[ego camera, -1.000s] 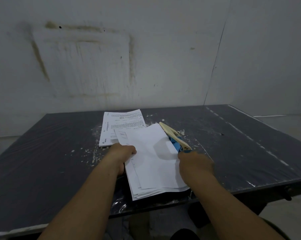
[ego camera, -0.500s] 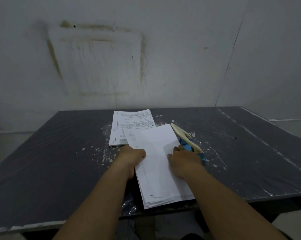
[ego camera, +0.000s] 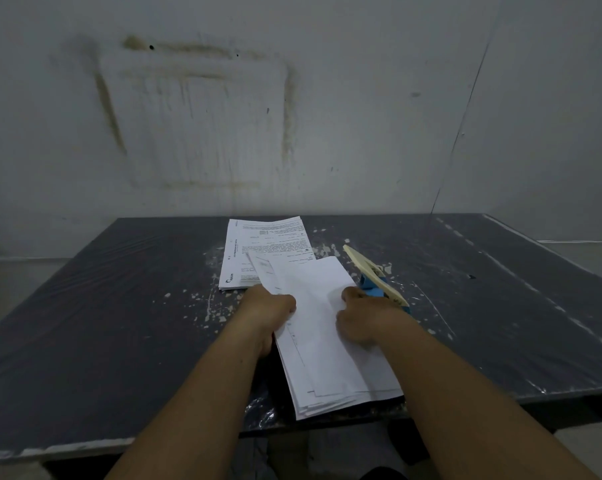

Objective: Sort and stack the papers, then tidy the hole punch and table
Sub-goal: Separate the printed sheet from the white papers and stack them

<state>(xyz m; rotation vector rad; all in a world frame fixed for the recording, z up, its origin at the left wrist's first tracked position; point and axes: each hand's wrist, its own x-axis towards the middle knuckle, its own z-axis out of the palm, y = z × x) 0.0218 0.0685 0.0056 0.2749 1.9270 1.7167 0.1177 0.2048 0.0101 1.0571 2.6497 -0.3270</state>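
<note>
Shifted off the hole punch point(ego camera: 375, 277), the right hand point(ego camera: 365, 320) grips the paper stack point(ego camera: 327, 358) at its right edge; the left hand point(ego camera: 270, 308) clamps its left edge, near the table point(ego camera: 119, 323) front.

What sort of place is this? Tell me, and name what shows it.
Probably a bare workroom or storeroom, not a fitted office: a stained, scuffed white wall, a dark table wrapped in plastic film and flecked with white chips, and on it loose papers, a printed stack and a hole punch.

A grey-white wall point(ego camera: 361, 98) bears a brownish rectangular stain point(ego camera: 195, 116) and a thin slanting seam point(ego camera: 464, 116).
</note>
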